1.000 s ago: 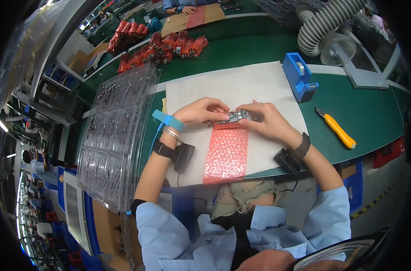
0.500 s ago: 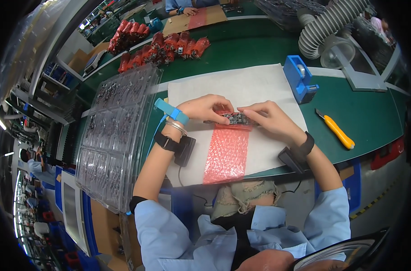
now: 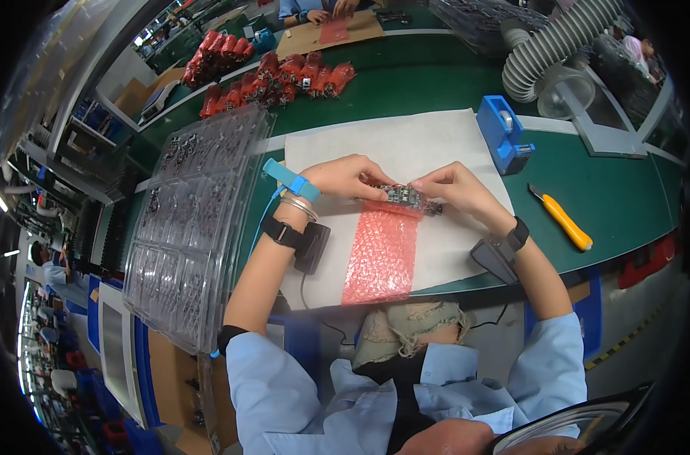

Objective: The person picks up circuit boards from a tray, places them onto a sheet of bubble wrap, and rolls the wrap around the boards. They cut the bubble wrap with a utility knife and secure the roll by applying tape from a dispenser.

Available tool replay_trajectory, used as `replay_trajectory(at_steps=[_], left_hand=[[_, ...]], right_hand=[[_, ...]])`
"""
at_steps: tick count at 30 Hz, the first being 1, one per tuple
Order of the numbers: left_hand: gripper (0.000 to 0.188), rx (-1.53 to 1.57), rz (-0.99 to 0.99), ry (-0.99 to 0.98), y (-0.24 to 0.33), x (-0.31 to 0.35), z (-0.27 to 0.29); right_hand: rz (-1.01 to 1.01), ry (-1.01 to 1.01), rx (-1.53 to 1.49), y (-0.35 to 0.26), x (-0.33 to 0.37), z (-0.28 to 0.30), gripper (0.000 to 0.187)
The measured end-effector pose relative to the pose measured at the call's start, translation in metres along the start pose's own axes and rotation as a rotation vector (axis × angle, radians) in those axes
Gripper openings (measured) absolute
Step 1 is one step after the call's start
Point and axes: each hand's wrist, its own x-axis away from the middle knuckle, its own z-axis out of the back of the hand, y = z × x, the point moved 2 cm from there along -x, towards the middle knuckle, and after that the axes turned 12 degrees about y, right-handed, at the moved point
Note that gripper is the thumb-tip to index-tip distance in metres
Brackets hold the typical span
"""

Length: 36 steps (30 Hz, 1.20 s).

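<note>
A small stack of circuit boards point(image 3: 407, 196) lies on the far end of a red bubble-wrap strip point(image 3: 380, 258), with some wrap around the boards' lower edge. My left hand point(image 3: 350, 179) is closed on the boards' left end, thumb in front and fingers behind. At the upper right corner, my right hand point(image 3: 470, 196) pinches with thumb and forefinger at the boards' edge. A dark board end juts out below its fingers. The near part of the strip lies flat toward me on a white sheet point(image 3: 314, 144).
Stacked clear plastic trays point(image 3: 201, 212) stand left. Red-wrapped bundles point(image 3: 276, 80) lie beyond the sheet. At right are a blue tape dispenser point(image 3: 504, 135), yellow-handled cutter point(image 3: 566, 222) and ribbed duct point(image 3: 557, 45). A co-worker's hands point(image 3: 331, 14) work over cardboard at the far side.
The boards have shifted slightly right, and their right end now shows below my right hand. That hand's fingers have drawn together at the top edge. A co-worker's second hand has come into view.
</note>
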Motion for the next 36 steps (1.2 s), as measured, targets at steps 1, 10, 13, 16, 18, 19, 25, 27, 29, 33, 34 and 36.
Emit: replay_trajectory(at_steps=[1, 10, 13, 16, 18, 19, 25, 27, 29, 33, 34, 36], left_hand=[[0.036, 0.0, -0.001, -0.001, -0.001, 0.0, 0.0], [0.041, -0.012, 0.062, -0.06, -0.014, -0.003, 0.002], [0.043, -0.008, 0.071, -0.088, -0.016, -0.004, 0.004], [0.043, -0.002, 0.077, -0.079, -0.018, -0.006, 0.003], [0.043, -0.012, 0.071, -0.078, -0.017, -0.006, 0.003], [0.042, -0.022, 0.065, -0.076, -0.017, -0.005, 0.003], [0.041, -0.03, 0.076, -0.059, -0.015, -0.003, 0.001], [0.04, -0.005, 0.094, -0.048, -0.019, -0.006, 0.0], [0.04, 0.012, 0.103, -0.041, -0.026, -0.007, -0.001], [0.04, -0.028, 0.09, -0.025, -0.02, -0.01, 0.002], [0.041, -0.034, 0.093, -0.033, -0.018, -0.011, 0.004], [0.042, -0.032, 0.109, -0.049, -0.02, -0.009, 0.004]], right_hand=[[-0.005, 0.015, 0.057, 0.0, -0.001, 0.001, 0.026], [-0.13, 0.082, -0.047, 0.0, 0.003, -0.003, 0.033], [-0.048, 0.046, -0.005, 0.01, 0.002, -0.006, 0.036], [0.062, 0.06, 0.018, 0.012, 0.01, -0.01, 0.041], [0.202, 0.121, 0.021, 0.01, 0.017, -0.012, 0.047], [0.202, 0.121, 0.021, 0.008, 0.021, -0.013, 0.047], [0.371, 0.061, 0.294, 0.0, 0.021, -0.008, 0.057], [0.343, 0.043, 0.218, 0.001, 0.012, -0.004, 0.058], [0.413, 0.0, 0.246, 0.001, 0.005, -0.001, 0.056], [0.438, -0.022, 0.269, 0.004, 0.004, 0.002, 0.055], [0.431, -0.022, 0.274, 0.004, 0.005, 0.003, 0.056], [0.447, -0.023, 0.333, 0.002, 0.007, 0.0, 0.055]])
